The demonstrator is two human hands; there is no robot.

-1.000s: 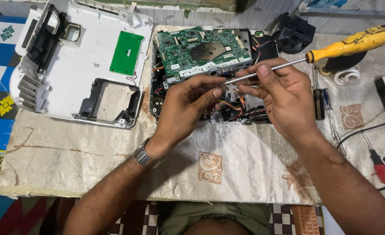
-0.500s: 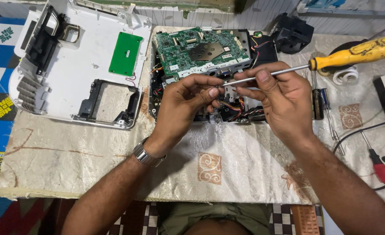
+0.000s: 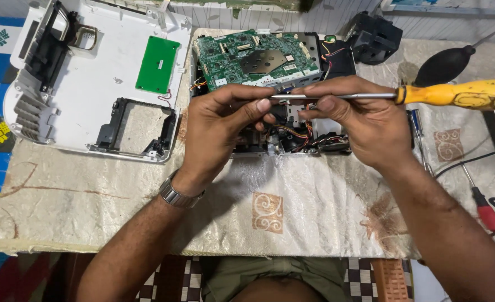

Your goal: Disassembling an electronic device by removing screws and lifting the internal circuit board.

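I see a cloth-covered table (image 3: 292, 223) carrying everything; on its left lies a white plastic housing shell (image 3: 91, 84), flipped open, with a small green board (image 3: 158, 64) fixed inside it; beside that shell, at centre, sits the opened device chassis (image 3: 292, 134) with its large green circuit board (image 3: 253, 59) on top and coloured wires showing below. My left hand (image 3: 225, 126) comes in from the lower left, wrist bent up, a metal watch (image 3: 179, 194) at the wrist; its fingers are curled nearly closed, thumb and forefinger pinching the tip end of the screwdriver's shaft; whether something small sits in that pinch I cannot tell. My right hand (image 3: 365, 123) enters from the lower right, forearm angled across the cloth; its fingers are closed round the yellow-handled screwdriver (image 3: 426, 95), gripping the steel shaft just short of the handle; the tool lies roughly level above the chassis, handle pointing right. At the right edge rest a black rubber air blower (image 3: 443, 64) and a smaller red-handled screwdriver (image 3: 485, 207).
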